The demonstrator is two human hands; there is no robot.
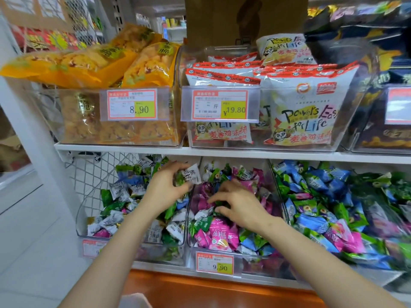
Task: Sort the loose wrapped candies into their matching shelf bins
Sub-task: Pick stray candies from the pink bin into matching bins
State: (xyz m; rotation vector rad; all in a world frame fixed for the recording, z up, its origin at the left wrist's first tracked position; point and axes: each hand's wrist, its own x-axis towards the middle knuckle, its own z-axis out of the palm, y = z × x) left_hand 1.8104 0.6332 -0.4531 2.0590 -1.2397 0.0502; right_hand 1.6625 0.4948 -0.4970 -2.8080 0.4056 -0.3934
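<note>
Seen from the head, a white shelf point(133, 150) carries clear bins of snack bags point(138, 63) above and mixed wrapped candies below, with pale floor point(29, 230) to the left and an orange base panel point(200, 290) underneath. The left hand point(165, 187), at the left bin point(89, 218)'s right edge, pinches a white candy point(192, 174) between thumb and curled fingers. The right hand point(240, 207)'s bent fingers close on a dark green candy point(219, 205) in the middle bin point(222, 252).

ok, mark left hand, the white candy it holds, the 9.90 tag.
left hand point(165, 186): head view, back of hand.
white candy point(192, 174): head view, wrapper middle.
9.90 tag point(214, 262): head view, label centre.
</note>
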